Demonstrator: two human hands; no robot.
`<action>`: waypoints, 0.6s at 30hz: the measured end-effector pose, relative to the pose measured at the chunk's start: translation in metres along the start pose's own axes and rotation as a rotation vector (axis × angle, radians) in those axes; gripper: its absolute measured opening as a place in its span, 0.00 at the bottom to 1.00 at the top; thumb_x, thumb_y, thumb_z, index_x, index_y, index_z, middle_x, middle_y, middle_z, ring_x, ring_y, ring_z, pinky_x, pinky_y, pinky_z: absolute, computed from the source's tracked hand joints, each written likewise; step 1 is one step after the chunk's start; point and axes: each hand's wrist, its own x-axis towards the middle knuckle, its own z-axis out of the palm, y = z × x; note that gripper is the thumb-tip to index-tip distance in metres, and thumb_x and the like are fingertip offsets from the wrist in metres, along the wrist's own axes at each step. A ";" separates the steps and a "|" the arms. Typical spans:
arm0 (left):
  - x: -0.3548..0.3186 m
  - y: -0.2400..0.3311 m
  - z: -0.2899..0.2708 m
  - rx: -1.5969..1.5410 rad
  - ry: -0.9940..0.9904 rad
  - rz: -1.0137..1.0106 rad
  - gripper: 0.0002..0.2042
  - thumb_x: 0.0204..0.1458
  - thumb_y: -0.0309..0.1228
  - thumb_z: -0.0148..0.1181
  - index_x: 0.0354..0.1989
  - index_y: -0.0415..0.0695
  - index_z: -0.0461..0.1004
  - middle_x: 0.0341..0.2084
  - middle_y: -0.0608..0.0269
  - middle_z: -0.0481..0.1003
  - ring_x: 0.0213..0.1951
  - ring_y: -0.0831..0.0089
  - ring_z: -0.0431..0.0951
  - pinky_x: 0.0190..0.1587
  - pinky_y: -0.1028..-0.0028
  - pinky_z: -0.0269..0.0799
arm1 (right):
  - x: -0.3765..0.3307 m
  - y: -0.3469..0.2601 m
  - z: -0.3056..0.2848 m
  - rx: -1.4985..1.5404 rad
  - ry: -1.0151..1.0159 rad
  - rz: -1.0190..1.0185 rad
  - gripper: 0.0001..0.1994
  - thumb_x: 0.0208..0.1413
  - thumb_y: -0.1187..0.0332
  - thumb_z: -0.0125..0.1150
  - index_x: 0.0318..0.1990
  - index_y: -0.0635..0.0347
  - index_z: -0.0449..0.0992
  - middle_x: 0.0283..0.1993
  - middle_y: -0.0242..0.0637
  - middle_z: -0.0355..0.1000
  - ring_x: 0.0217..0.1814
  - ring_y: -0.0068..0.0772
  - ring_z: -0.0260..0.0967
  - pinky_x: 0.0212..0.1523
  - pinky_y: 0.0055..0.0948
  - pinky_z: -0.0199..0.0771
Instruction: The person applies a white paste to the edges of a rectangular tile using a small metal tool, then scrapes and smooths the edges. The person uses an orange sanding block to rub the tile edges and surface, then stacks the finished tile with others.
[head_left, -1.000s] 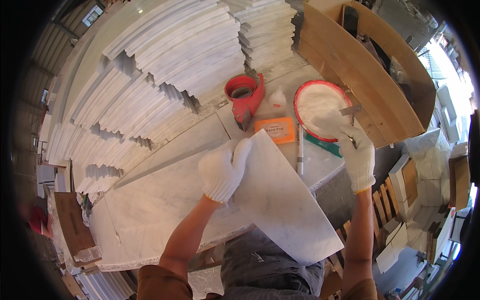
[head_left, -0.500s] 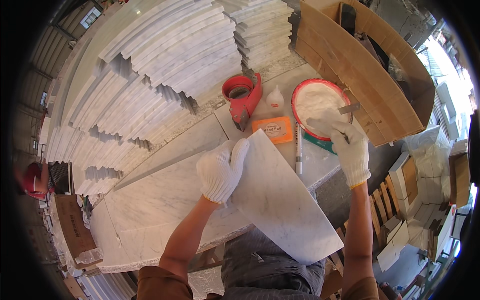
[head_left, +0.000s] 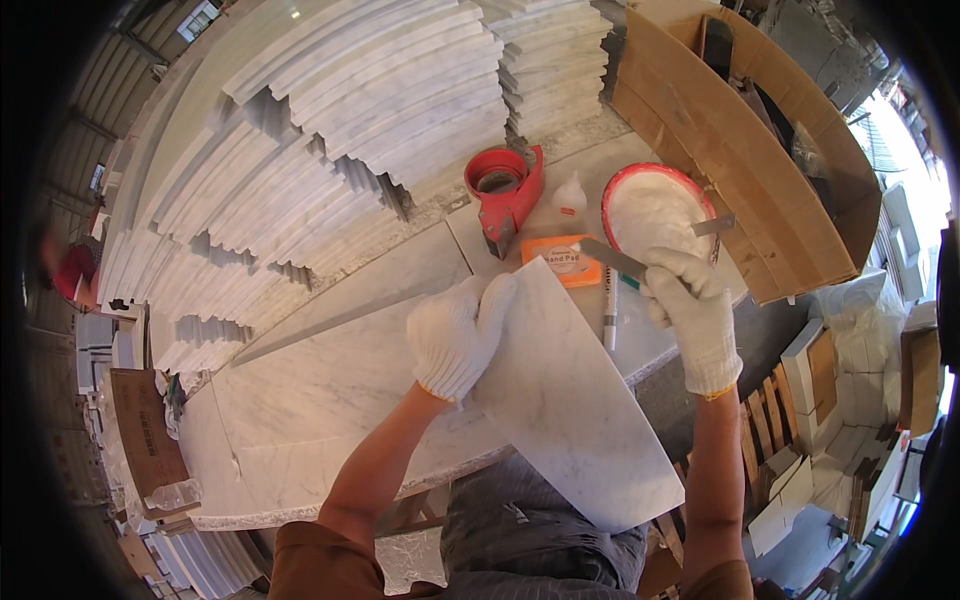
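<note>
On the far left, beyond the surface [head_left: 300,420], curved white marble strips [head_left: 300,150] are stacked in stepped rows, and a brown cardboard sheet [head_left: 140,430] is seen low at the edge. Nearer the middle, a long thin marble sliver [head_left: 340,320] is laid flat on the pale stone surface. The left hand [head_left: 458,335], gloved in white knit, is spread flat with its fingers pressed on the upper corner of a white marble slab [head_left: 580,420]; nothing is gripped, the slab is only pinned down. The slab is held at a slant, its upper part resting on the surface edge and its lower part overhanging toward the person's lap. Behind the left hand, a red tape dispenser [head_left: 505,190] is set on the surface, with a small clear bottle [head_left: 570,195] just beside it and an orange sanding pad [head_left: 565,258] in front. A white marker pen [head_left: 610,310] is laid just beside the slab's right edge. The right hand [head_left: 690,305], also gloved, is closed around the handle of a putty knife [head_left: 612,258], whose blade is pointed left over the orange pad. Behind it, a red-rimmed bowl [head_left: 622,190] of white paste is placed, with a second scraper [head_left: 712,226] resting at its right rim. On the far right, a big open cardboard box [head_left: 730,130] is stood against the surface.
</note>
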 end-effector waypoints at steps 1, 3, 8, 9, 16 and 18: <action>0.000 0.001 0.000 -0.012 -0.006 -0.006 0.18 0.63 0.45 0.57 0.26 0.45 0.80 0.18 0.52 0.74 0.22 0.54 0.76 0.26 0.63 0.68 | 0.000 -0.001 0.005 -0.004 -0.023 -0.016 0.11 0.63 0.72 0.61 0.51 0.65 0.81 0.34 0.30 0.76 0.29 0.14 0.67 0.30 0.17 0.68; 0.000 0.001 0.000 -0.022 -0.013 -0.018 0.18 0.63 0.45 0.57 0.27 0.45 0.80 0.18 0.53 0.75 0.22 0.54 0.77 0.26 0.63 0.69 | -0.002 -0.005 0.015 -0.016 -0.039 -0.054 0.11 0.63 0.73 0.60 0.51 0.66 0.81 0.34 0.29 0.75 0.30 0.14 0.67 0.30 0.17 0.68; 0.000 0.000 0.000 -0.002 -0.032 -0.034 0.17 0.62 0.44 0.57 0.27 0.46 0.80 0.18 0.53 0.75 0.23 0.54 0.77 0.26 0.63 0.69 | -0.005 -0.010 0.025 -0.022 -0.081 -0.084 0.12 0.63 0.74 0.60 0.51 0.67 0.80 0.33 0.27 0.74 0.30 0.14 0.67 0.31 0.18 0.68; 0.000 0.000 -0.001 0.000 -0.033 -0.027 0.17 0.62 0.44 0.57 0.27 0.46 0.80 0.18 0.53 0.75 0.23 0.54 0.77 0.26 0.62 0.69 | -0.006 -0.012 0.027 -0.012 -0.072 -0.075 0.12 0.63 0.74 0.60 0.51 0.67 0.80 0.33 0.27 0.74 0.30 0.14 0.67 0.31 0.18 0.68; 0.000 0.002 -0.002 -0.013 -0.033 -0.017 0.17 0.62 0.44 0.57 0.28 0.46 0.80 0.19 0.53 0.75 0.23 0.52 0.77 0.27 0.61 0.69 | -0.010 -0.016 0.031 -0.089 -0.040 -0.128 0.12 0.63 0.74 0.60 0.50 0.68 0.81 0.34 0.29 0.74 0.30 0.14 0.67 0.31 0.20 0.68; 0.000 0.003 -0.003 -0.021 -0.033 -0.020 0.17 0.62 0.44 0.57 0.28 0.46 0.80 0.19 0.53 0.75 0.24 0.52 0.77 0.27 0.61 0.69 | -0.010 -0.018 0.032 -0.109 -0.024 -0.135 0.11 0.63 0.74 0.60 0.50 0.69 0.81 0.33 0.29 0.73 0.30 0.14 0.67 0.31 0.20 0.68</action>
